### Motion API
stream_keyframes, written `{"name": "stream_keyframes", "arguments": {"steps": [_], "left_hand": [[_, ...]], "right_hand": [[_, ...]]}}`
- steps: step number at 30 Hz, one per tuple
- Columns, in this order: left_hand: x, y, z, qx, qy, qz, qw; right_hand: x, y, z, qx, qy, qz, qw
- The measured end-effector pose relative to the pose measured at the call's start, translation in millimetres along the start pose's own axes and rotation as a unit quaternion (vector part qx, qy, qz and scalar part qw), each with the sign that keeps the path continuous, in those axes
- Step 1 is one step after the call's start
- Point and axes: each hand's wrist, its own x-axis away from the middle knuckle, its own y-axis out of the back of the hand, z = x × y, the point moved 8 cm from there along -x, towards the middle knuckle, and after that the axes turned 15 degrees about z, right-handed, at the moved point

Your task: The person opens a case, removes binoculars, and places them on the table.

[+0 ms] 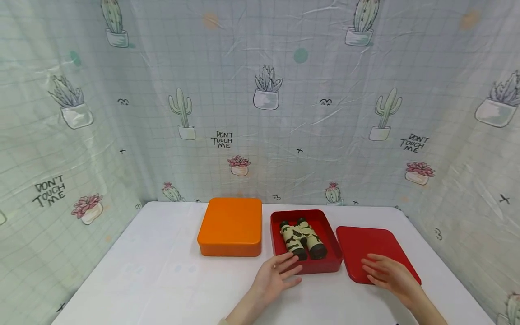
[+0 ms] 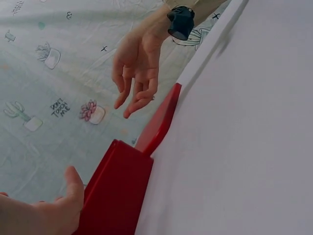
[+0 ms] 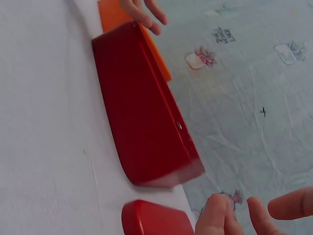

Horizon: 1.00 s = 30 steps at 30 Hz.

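Observation:
A pair of camouflage binoculars [image 1: 290, 238] lies inside an open red box [image 1: 313, 267]. My left hand [image 1: 276, 276] is at the box's near left corner with its fingers loosely extended and holding nothing. One fingertip overlaps the binoculars in the head view; whether it touches them I cannot tell. To the right of the box, a flat red lid [image 1: 367, 246] lies on the table. Over the lid's near part hovers my right hand [image 1: 387, 275], fingers relaxed and slightly bent, with nothing in it. Both wrist views show the box's outer wall [image 3: 139, 107] but not the binoculars.
An orange box [image 1: 231, 221], top side plain, stands left of the red one on the white table [image 1: 142, 271]. Behind and at both sides hangs a curtain [image 1: 300, 126] printed with cacti. A dark wrist device [image 2: 180, 23] is strapped to the right wrist.

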Motion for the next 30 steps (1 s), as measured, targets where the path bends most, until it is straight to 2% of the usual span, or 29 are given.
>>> {"name": "stream_keyframes", "arguments": {"steps": [6, 15, 23, 30], "left_hand": [[12.0, 10.8, -5.7, -0.01, 0.0, -0.01, 0.9999], [25.8, 21.4, -8.3, -0.028, 0.004, -0.014, 0.9995], [38.6, 28.0, -11.8, -0.015, 0.017, -0.003, 0.9997], [53.7, 36.0, -19.0, -0.022, 0.022, -0.023, 0.9992]], "right_hand": [[-8.4, -18.4, 3.9, 0.04, 0.012, 0.021, 0.999], [-19.8, -49.7, 6.5, 0.073, 0.024, 0.046, 0.996], [-32.3, -66.3, 3.4, 0.089, 0.026, 0.072, 0.993], [-41.6, -81.0, -0.8, 0.103, 0.019, 0.086, 0.991]]}}
